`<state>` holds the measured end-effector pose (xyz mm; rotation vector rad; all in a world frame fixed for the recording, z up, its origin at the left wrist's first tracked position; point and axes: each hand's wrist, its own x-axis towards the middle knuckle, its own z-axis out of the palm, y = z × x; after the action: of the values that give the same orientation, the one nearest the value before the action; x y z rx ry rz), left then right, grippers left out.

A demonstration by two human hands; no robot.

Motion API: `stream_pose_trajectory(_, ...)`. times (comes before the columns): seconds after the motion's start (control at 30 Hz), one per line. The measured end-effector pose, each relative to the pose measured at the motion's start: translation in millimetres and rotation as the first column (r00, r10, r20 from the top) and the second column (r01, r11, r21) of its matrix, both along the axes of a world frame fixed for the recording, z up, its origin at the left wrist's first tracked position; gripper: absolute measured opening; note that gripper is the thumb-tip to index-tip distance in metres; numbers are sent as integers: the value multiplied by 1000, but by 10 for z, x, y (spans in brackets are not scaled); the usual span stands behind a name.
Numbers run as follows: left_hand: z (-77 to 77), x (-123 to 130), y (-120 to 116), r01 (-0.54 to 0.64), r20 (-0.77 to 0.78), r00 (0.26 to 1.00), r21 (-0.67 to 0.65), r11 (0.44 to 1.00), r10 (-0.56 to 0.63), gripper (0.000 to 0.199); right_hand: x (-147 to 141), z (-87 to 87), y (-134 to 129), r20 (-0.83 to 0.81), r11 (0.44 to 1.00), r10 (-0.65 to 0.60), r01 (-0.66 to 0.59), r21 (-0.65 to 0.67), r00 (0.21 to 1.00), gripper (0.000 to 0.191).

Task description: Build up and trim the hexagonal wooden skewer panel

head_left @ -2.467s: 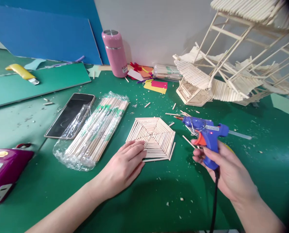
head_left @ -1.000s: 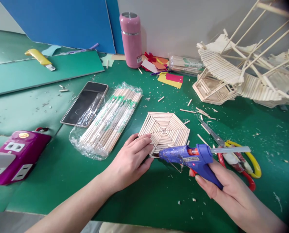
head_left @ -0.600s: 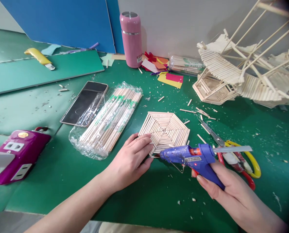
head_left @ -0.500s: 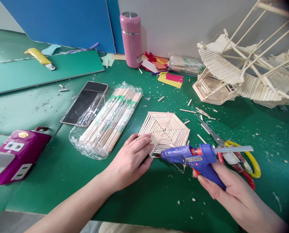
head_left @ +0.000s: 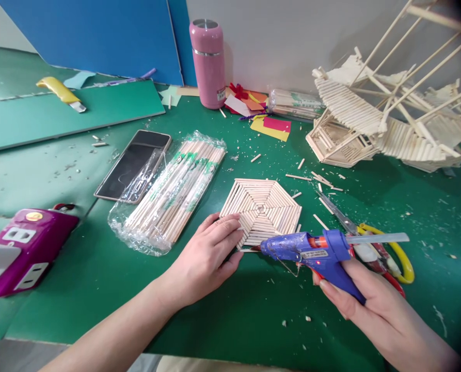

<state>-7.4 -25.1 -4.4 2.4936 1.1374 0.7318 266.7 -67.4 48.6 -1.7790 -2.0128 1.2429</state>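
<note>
A hexagonal panel of wooden sticks, laid in rings like a web, lies flat on the green table. My left hand grips its lower left edge, fingers on top and thumb by the near side. A short stick runs along that near edge from the thumb tip. My right hand is wrapped round the handle of a blue hot glue gun, with a finger at the orange trigger. Its nozzle points left and meets the short stick. A clear glue stick protrudes from the back, and a small red light is lit.
Scissors and red-handled pliers lie behind the glue gun. Left are bagged sticks, a phone and a purple power socket. A pink flask, a yellow cutter and a stick model stand or lie farther back.
The glue gun has shifted slightly right, its nozzle sliding along the short stick away from my left thumb. My left hand has kept its place on the panel.
</note>
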Motion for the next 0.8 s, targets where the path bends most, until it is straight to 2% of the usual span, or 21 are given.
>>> stream_pose_trajectory(0.17, -6, 6, 6, 0, -2, 1000, 8, 1000, 0, 25, 17, 15, 0, 29, 999, -22, 21, 27, 999, 27)
stream_pose_trajectory(0.33, 4, 0, -1, 0, -5, 1000, 2, 1000, 0, 26, -17, 48, 9, 3, 994, -93, 93, 60, 996, 31)
stream_pose_trajectory(0.47, 6, -4, -4, -4, 0, 1000, 5, 1000, 4, 25, 9, 22, -13, -21, 990, -136, 137, 41, 991, 34)
stream_pose_trajectory(0.63, 6, 2, 0, -4, 4, 1000, 2, 1000, 4, 26, 102, -30, -55, -10, 992, -125, 125, -2, 992, 38)
stream_pose_trajectory(0.8, 8, 6, 4, -7, 3, 1000, 4, 1000, 7, 26, 161, -27, -49, 26, 985, -151, 148, 87, 988, 35)
